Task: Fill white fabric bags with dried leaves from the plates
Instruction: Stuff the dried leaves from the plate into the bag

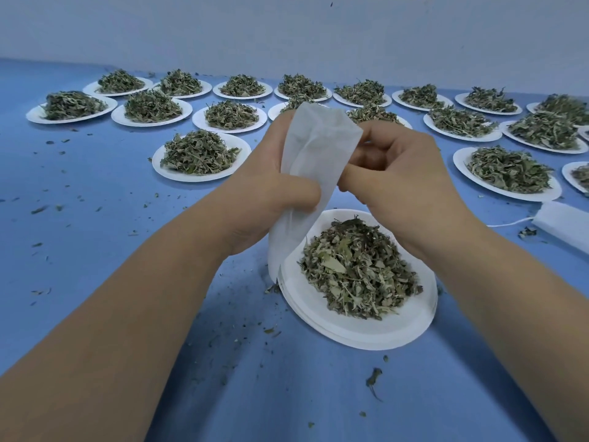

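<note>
The blue bench [79, 193] runs back to a pale wall [287, 33], with bare room on its left side and along the near edge between my forearms. My left hand [271, 183] has its grip closed round the middle of the white fabric bag [318, 145], thumb pressed across the cloth. My right hand [404, 186] pinches the bag's right edge between thumb and curled fingers. The bag hangs upright between them above the bench, top end slightly parted, and its lower end reaches the left rim of the nearest plate [350, 336]. That plate holds a heap of dried leaves [353, 275]. Many more heaped plates [197, 177] sit in rows behind, close together. A white packet [564, 224] with a string lies at the right edge. Leaf crumbs [374, 378] are scattered about.
</note>
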A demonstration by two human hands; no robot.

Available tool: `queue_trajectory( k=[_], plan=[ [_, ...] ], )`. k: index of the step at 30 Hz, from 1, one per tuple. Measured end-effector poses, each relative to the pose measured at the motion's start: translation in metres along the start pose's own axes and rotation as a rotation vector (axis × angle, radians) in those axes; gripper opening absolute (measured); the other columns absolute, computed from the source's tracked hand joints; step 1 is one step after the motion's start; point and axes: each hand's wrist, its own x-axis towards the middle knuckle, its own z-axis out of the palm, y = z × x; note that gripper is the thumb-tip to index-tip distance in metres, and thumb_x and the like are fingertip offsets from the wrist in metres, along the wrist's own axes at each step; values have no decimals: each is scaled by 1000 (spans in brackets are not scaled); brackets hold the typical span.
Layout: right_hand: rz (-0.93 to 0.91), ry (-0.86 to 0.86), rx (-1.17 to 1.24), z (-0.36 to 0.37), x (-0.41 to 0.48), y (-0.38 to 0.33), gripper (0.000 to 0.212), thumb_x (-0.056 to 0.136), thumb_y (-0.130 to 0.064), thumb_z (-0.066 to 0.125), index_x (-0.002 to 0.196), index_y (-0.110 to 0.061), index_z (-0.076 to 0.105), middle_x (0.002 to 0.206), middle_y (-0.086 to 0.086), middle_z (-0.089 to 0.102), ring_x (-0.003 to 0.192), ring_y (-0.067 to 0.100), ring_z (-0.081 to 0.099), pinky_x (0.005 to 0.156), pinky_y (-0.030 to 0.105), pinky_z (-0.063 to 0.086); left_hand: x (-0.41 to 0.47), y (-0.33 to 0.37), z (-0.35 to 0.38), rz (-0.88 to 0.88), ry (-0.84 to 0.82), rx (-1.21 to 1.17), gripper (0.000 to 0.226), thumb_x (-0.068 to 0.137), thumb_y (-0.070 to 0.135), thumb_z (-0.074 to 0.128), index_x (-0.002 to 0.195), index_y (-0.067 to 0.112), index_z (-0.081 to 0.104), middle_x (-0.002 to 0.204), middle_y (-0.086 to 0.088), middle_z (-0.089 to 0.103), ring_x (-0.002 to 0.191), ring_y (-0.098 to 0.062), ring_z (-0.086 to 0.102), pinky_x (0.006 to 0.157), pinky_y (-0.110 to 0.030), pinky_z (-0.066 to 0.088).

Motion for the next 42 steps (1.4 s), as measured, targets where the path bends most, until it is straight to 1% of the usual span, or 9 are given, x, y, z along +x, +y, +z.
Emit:
queue_trajectory(
  k=[4, 8, 11, 15, 22, 28, 35, 39, 42],
  plan=[
    [-23, -30, -6, 3, 0, 2, 13, 86, 6, 72, 94, -4, 75, 71, -4, 73, 62, 5, 64, 64, 19, 50, 0, 0, 1, 5, 0, 54, 95, 61, -4, 50, 148, 30, 34, 128, -14, 62, 119, -36, 60, 97, -60, 50],
    [-8, -83, -119, 6, -3, -1, 5, 89, -5, 74, 88, -9, 77, 78, 13, 71, 67, 9, 52, 61, 29, 43, -3, 3, 3, 23, -35, 100, 82, 62, -5, 53, 141, 18, 49, 131, -14, 63, 121, -35, 60, 99, -59, 49],
    [-13, -114, -191, 8, -5, -2, 8, 93, -9, 70, 88, -7, 76, 75, 5, 70, 62, 3, 51, 59, 21, 42, -5, 5, 5, 31, -12, 133, 66, 62, -2, 56, 127, 4, 56, 116, -29, 61, 107, -43, 63, 86, -58, 52],
    [-14, -136, -260, 6, -4, -4, 20, 96, -6, 64, 84, -17, 75, 63, -14, 59, 49, -1, 46, 52, 8, 34, -4, 7, 6, 36, 46, 151, 62, 62, 0, 57, 124, 1, 58, 114, -30, 63, 109, -45, 63, 91, -70, 49],
    [-127, 243, -369, -2, -4, -11, 29, 85, -8, 62, 95, -32, 77, 77, -22, 69, 66, 3, 63, 62, 17, 43, -2, 8, -9, 128, 271, 318, 42, 70, 12, 62, 110, 24, 69, 99, 10, 76, 90, -12, 74, 70, -37, 61],
    [-242, 21, -342, 2, -13, -20, 26, 88, -12, 66, 103, -33, 69, 87, -27, 64, 62, 19, 67, 51, 25, 44, -2, 0, -10, 234, 274, 682, 24, 73, 20, 59, 94, 31, 55, 83, 13, 57, 69, -12, 51, 51, -17, 39],
    [-29, -118, -284, -3, -12, -18, 6, 89, -14, 76, 90, -16, 70, 89, -7, 74, 54, 14, 71, 45, 14, 39, 1, -7, -4, 312, 238, 731, 33, 77, 23, 69, 83, 38, 40, 71, 19, 48, 59, -6, 40, 49, -14, 34],
    [-38, -220, -334, -2, -10, -16, 9, 89, -13, 74, 82, -12, 68, 83, 11, 71, 72, 27, 64, 61, 33, 52, 3, -9, -7, 284, 244, 803, 32, 76, 31, 69, 95, 36, 42, 73, 13, 55, 60, -6, 48, 51, -24, 37],
    [-23, -187, -290, -3, -8, -19, 7, 89, -13, 75, 86, -9, 71, 90, 7, 71, 63, 13, 56, 62, 18, 45, 8, -14, -13, 178, 272, 999, 42, 77, 17, 67, 102, 34, 38, 80, 12, 53, 69, -12, 53, 64, -34, 32]
  ],
)
